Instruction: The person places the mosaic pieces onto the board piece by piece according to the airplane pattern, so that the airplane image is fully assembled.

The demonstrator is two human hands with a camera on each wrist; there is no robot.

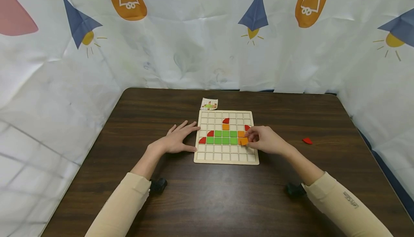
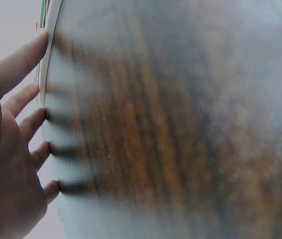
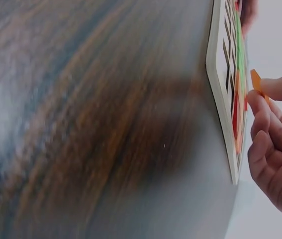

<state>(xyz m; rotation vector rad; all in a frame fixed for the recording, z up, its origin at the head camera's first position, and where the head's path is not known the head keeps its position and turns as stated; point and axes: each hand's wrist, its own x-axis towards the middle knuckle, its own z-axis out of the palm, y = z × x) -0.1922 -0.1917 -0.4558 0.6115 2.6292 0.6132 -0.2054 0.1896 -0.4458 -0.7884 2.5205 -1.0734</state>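
A pale wooden grid board [image 1: 223, 156] lies on the table with green square tiles [image 1: 225, 140] in two rows near its middle. Red quarter-round pieces [image 1: 202, 140] sit around them, and an orange tile [image 1: 225, 126] lies above the green rows. At the right end of those rows, my right hand [image 1: 267, 140] pinches an orange tile [image 3: 256, 79] between thumb and index finger, tilted over the grid. My left hand [image 1: 174, 140] is spread flat at the board's left edge, with thumb and index fingertip touching the rim.
A small pattern card [image 1: 207, 102] lies against the board's far edge. One loose red piece [image 1: 307, 141] rests on the dark wooden table [image 1: 213, 201], to the right of my right hand. Printed white cloth [image 1: 194, 50] hangs behind the table and along its sides.
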